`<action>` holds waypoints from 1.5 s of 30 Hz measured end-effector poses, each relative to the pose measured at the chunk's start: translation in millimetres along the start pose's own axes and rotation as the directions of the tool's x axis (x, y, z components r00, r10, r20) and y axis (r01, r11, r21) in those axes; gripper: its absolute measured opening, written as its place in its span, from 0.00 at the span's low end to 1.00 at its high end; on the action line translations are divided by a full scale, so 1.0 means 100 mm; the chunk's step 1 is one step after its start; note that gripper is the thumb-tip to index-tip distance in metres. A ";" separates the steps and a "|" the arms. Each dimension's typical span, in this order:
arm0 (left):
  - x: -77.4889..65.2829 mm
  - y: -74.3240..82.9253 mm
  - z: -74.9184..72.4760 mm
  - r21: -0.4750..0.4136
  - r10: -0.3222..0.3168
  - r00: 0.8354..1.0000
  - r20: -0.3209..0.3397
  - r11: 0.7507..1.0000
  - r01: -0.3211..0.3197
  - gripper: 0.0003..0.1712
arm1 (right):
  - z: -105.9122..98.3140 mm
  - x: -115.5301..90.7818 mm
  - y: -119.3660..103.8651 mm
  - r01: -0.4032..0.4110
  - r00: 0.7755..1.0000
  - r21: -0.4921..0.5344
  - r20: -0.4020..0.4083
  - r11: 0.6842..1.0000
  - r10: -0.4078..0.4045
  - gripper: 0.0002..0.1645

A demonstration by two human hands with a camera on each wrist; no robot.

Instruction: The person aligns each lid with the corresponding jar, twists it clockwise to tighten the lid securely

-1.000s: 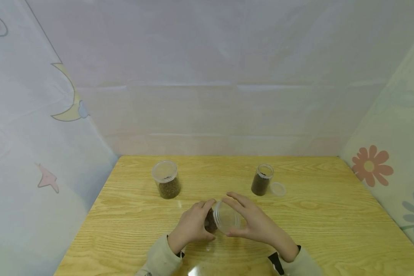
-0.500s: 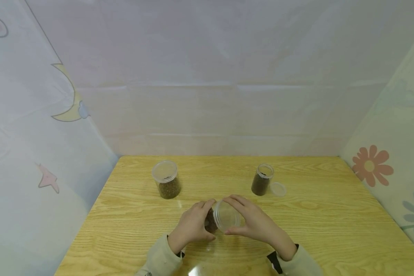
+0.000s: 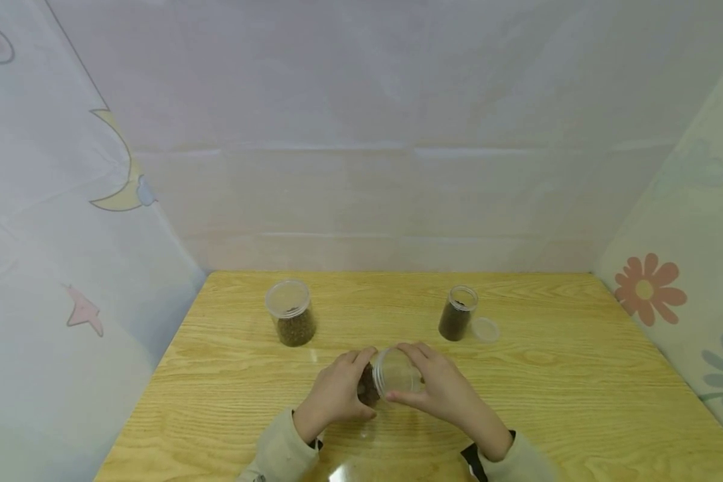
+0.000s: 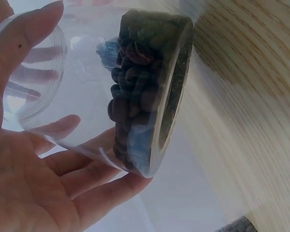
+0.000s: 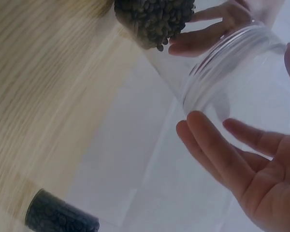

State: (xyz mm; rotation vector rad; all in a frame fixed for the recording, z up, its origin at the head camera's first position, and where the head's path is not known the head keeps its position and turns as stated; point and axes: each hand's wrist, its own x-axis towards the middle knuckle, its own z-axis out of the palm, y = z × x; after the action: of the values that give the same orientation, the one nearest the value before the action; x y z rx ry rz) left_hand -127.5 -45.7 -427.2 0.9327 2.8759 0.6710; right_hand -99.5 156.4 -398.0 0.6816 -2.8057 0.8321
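Note:
A clear jar (image 4: 87, 58) holding dark brown beans (image 4: 135, 101) stands on the table between my hands. Its clear lid (image 3: 395, 373) sits at the mouth, seen from above in the head view. My left hand (image 3: 335, 389) grips the jar's side, thumb and fingers wrapped round it, so part of the beans is hidden. Curled about the lid's rim from the right is my right hand (image 3: 442, 388); in the right wrist view its fingertips (image 5: 198, 121) reach the ridged edge.
A wide, clear-topped jar (image 3: 292, 318) of brown grains stands at the back left of the wooden table (image 3: 554, 375). At the back right is a narrower jar (image 3: 456, 318) of dark contents, with a loose clear lid (image 3: 485, 330) lying beside it. Printed cloth walls surround the table.
My right hand has shifted slightly left and its fingers and thumb have moved along the lid's rim. The left hand and the jar have stayed in place.

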 end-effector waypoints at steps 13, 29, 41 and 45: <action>0.00 0.00 -0.01 -0.002 -0.016 1.000 0.011 1.000 0.016 0.55 | 0.08 0.01 -0.11 -0.188 0.981 -0.001 -0.052 0.982 0.188 0.45; 0.01 -0.01 0.01 -0.004 -0.001 1.000 -0.004 1.000 0.001 0.55 | -0.02 -0.07 0.06 0.130 0.991 -0.010 0.015 0.991 -0.130 0.53; 0.01 0.00 -0.01 0.021 0.005 1.000 -0.001 1.000 -0.005 0.56 | 0.00 -0.07 0.12 0.272 0.961 0.012 0.038 0.962 -0.273 0.54; 0.00 0.00 -0.02 0.011 -0.007 1.000 0.008 1.000 0.007 0.56 | 0.01 -0.06 0.11 0.252 0.967 0.001 0.033 0.968 -0.252 0.54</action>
State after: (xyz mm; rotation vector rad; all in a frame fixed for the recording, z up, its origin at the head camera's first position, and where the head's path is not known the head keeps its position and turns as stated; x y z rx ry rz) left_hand -127.8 -45.8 -425.4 0.9241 2.8772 0.6495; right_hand -98.7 166.2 -405.3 1.0343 -2.6695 0.7740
